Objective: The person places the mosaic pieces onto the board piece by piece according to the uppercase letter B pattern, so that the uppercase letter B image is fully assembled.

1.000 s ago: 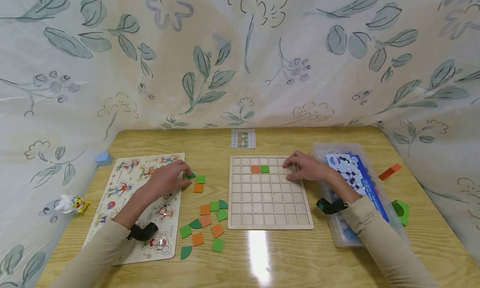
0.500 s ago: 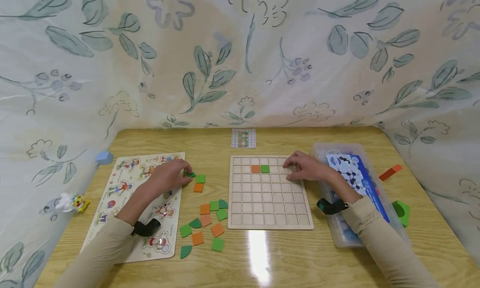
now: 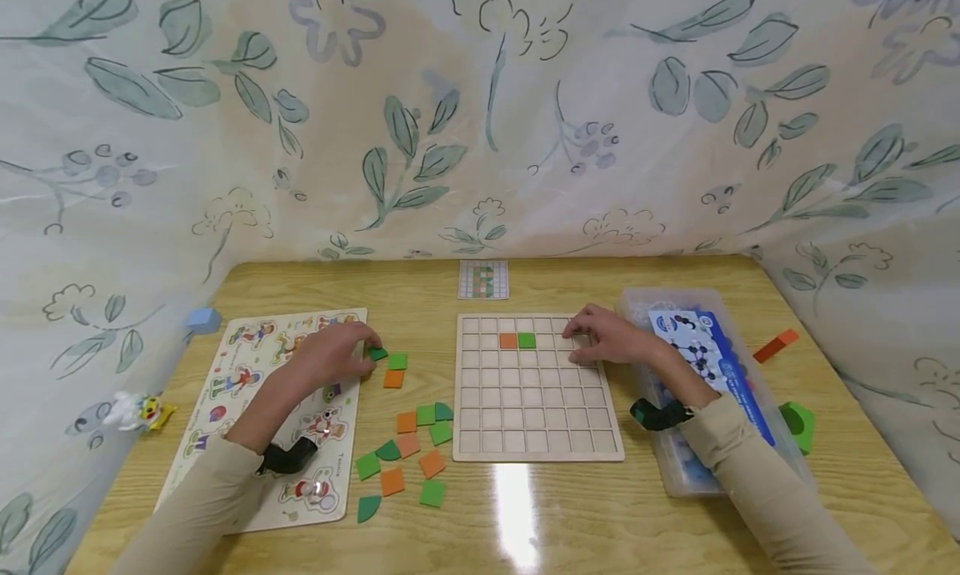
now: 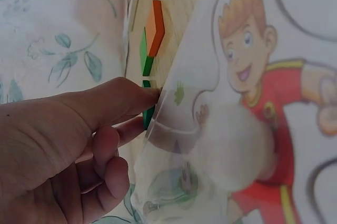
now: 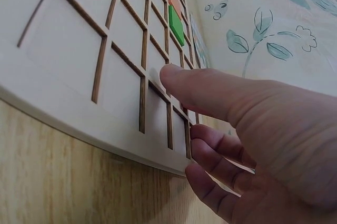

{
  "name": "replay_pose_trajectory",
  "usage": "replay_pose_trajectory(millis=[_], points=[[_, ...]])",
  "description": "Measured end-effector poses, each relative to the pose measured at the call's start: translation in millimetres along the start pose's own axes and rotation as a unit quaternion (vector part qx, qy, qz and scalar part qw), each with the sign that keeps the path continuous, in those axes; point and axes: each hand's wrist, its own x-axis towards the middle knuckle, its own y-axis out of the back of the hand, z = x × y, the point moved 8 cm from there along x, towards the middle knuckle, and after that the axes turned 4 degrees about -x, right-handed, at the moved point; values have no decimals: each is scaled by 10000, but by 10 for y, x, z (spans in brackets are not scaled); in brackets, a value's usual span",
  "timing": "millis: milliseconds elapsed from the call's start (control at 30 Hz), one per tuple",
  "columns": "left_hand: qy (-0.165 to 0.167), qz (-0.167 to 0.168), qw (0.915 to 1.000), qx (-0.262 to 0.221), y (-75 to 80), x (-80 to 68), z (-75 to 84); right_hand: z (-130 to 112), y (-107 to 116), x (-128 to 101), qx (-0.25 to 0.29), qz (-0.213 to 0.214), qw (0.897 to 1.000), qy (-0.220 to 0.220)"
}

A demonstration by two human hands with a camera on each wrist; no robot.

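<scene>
A: Item one, left hand (image 3: 326, 358)?
B: Lies across the right edge of the picture puzzle board (image 3: 225, 442), toward the counter's (image 3: 525, 525) left side. Grip: thumb and fingers pinch a dark green tile (image 3: 377, 354) just off that board's right edge. The left wrist view shows the fingertips (image 4: 150, 95) meeting at the tile, the other fingers curled under.

A: Item two, right hand (image 3: 611, 342)?
B: Rests on the upper right corner of the wooden grid board (image 3: 536, 446), which sits at the counter's middle. Grip: fingers loosely bent, holding nothing; the thumb tip (image 5: 168, 74) presses on a grid cell near the board's edge.

A: Contents of the grid?
B: Two tiles in the second row from the far edge, an orange tile (image 3: 508, 340) and a green tile (image 3: 527, 340), touching side by side.

A: Loose stock?
B: A green square (image 3: 397, 361) and an orange square (image 3: 393, 378) just beside the pinched tile. Nearer the front edge, between the two boards, a scatter of green and orange pieces (image 3: 408, 450).

A: Remainder?
B: Pattern card (image 3: 483, 279) at the far edge, middle. Clear plastic box (image 3: 787, 467) under the right forearm, toward the right edge. Blue block (image 3: 202, 319) and a small toy figure (image 3: 138, 410) along the left edge.
</scene>
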Motion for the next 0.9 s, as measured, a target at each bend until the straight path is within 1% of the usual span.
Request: replay_pose_trajectory(millis=[333,500,667,800,900], points=[[-95,-4,9999,116,15,-2,46,-2,-4,-4,51,4,10000,52],[-53,-33,9999,80,29,-3,43,-16,-3,2,58,20,10000,60],[-183,-44,9998,95,29,7,88,-16,-7,5,2,16,10000,37],[-261,-92,9995,120,27,17,116,-12,-5,2,-24,53,10000,61],[-234,-182,9994,182,23,20,119,-10,-11,7,13,63,9999,86]])
